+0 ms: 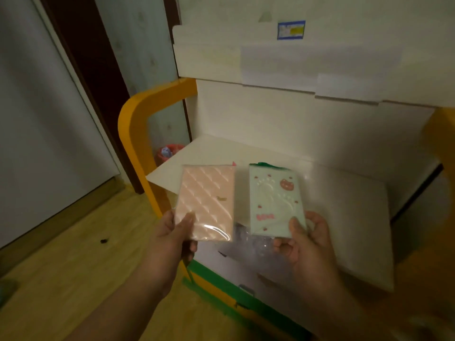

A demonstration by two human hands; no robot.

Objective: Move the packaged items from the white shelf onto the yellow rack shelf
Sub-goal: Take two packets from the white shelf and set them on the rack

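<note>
The left hand (172, 232) pinched the lower corner of a flat peach-pink quilted-pattern packet in clear plastic wrap (206, 203), thumb on its face, while the right hand (305, 242) pinched the lower edge of a pale mint-green packet printed with a brown bear face and red marks (274, 200), also glossy with wrap. Both packets were held side by side, just apart, above the front part of the white shelf board (344, 217) of the yellow tubular rack (133, 124). Left of the rack lay pale wooden flooring (73, 254) and a grey-white door panel (37, 119); behind it stood stacked white boxes (295, 70), one bearing a blue-edged label (291, 30).
</note>
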